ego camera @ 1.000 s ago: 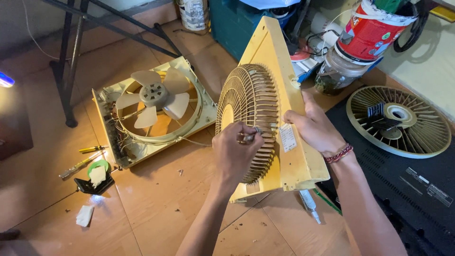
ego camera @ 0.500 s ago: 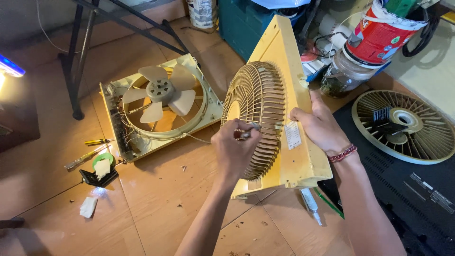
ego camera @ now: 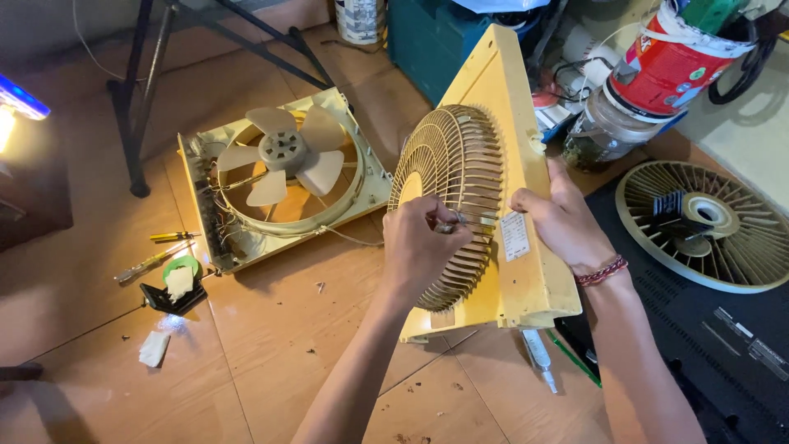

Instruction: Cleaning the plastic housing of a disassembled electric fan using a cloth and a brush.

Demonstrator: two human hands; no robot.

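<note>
Both hands steady a yellow fan housing (ego camera: 501, 107) standing on edge on the floor. Left hand (ego camera: 421, 247) pinches its round grille (ego camera: 448, 177). Right hand (ego camera: 567, 222) grips the housing's edge.

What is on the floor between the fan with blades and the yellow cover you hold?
Only a thin wire trails across the bare floor tiles, in the head view.

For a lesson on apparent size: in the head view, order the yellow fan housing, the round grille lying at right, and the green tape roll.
Largest to smallest:
1. yellow fan housing, though nearness flatters it
2. round grille
3. green tape roll
</note>
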